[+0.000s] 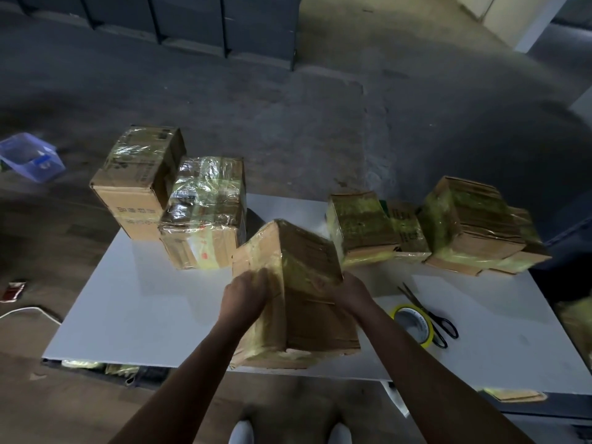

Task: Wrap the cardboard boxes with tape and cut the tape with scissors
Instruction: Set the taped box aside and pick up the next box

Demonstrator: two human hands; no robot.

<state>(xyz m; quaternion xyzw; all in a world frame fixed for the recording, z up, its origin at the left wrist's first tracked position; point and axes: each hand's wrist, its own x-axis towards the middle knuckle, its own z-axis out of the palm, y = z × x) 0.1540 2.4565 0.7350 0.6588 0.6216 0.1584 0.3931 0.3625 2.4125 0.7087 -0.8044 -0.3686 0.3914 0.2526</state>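
Note:
A taped cardboard box (307, 283) stands tilted on one edge at the near middle of the white table (144, 309). My left hand (248, 291) grips its left face and my right hand (350, 291) holds its right side. A roll of yellow tape (413, 325) lies flat on the table just right of my right forearm. Black-handled scissors (431, 315) lie beside the roll, touching it.
Two taped boxes (205, 213) stand at the table's far left, one (141, 181) behind the other. More taped boxes (368, 229) and a stack (480, 225) line the far right. A blue plastic bin (30, 157) sits on the floor at left.

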